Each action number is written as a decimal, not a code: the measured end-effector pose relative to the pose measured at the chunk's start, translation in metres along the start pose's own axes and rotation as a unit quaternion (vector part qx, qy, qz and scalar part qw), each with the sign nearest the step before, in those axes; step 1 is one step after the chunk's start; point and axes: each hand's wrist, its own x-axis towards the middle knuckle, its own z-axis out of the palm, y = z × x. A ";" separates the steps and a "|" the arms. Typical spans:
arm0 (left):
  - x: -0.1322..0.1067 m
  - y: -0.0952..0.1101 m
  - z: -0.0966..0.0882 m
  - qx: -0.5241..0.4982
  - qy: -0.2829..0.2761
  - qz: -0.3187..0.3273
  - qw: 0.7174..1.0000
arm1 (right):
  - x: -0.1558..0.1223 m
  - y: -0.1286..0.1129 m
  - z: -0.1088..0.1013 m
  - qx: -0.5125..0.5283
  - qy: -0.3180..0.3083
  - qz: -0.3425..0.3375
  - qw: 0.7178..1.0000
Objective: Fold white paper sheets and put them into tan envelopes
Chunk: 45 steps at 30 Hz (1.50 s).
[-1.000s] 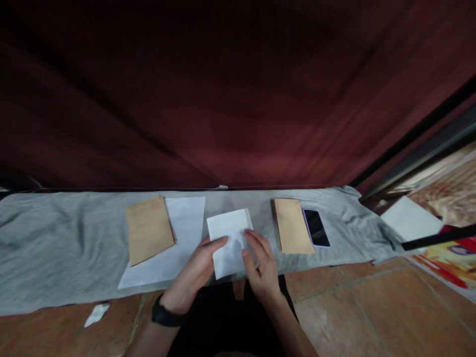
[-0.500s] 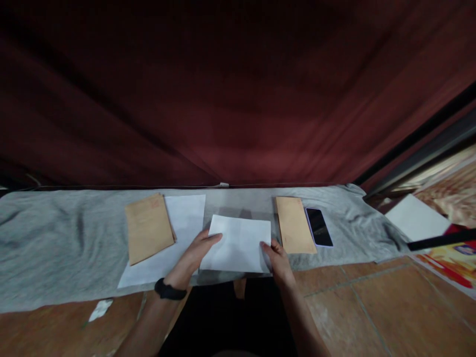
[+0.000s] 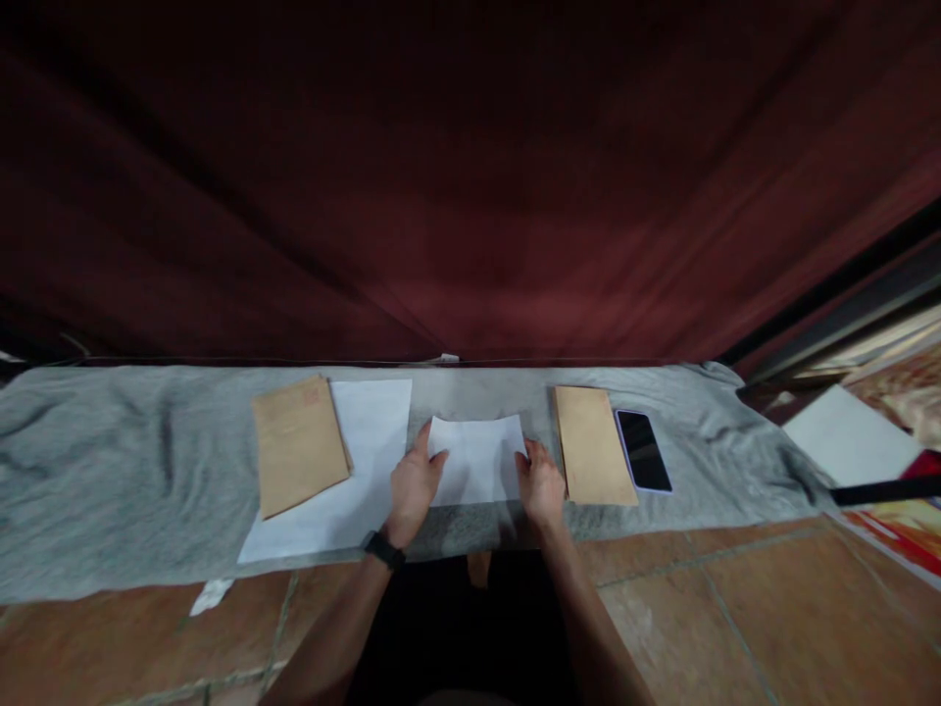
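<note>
A white sheet of paper (image 3: 474, 461) is stretched between my two hands above the grey cloth, its upper edge curving slightly. My left hand (image 3: 416, 480) grips its left edge, thumb on top; a dark band circles that wrist. On the right edge, my right hand (image 3: 540, 482) pinches the paper the same way. Left of my left hand, several brown envelopes (image 3: 301, 446) lie stacked over larger white paper (image 3: 374, 422). Just right of my right hand rests another pile of brown envelopes (image 3: 594, 446).
A phone (image 3: 644, 451) with a purple edge lies beside the right-hand envelopes. Grey cloth (image 3: 110, 471) covers the long surface, backed by a dark red curtain (image 3: 470, 216). Tiled floor (image 3: 647, 608) runs along the front, with a white scrap (image 3: 211, 595) on it.
The paper now looks shorter from front to back and narrower, and its upper edge bows. My left hand has moved right and slightly up; both hands still hold the sheet.
</note>
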 end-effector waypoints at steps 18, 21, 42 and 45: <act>-0.010 -0.006 0.014 -0.127 0.118 0.082 0.982 | -0.027 -0.040 0.025 -0.042 -0.151 -0.188 0.970; -0.022 0.007 0.024 -0.104 0.138 0.187 0.967 | -0.028 -0.038 0.025 -0.044 -0.160 -0.191 0.967; 0.000 0.022 0.056 -0.044 -0.005 0.313 0.949 | -0.036 -0.027 0.004 0.001 -0.165 -0.207 0.964; 0.001 0.023 0.056 -0.021 0.002 0.313 0.950 | -0.039 -0.026 -0.002 -0.006 -0.162 -0.211 0.964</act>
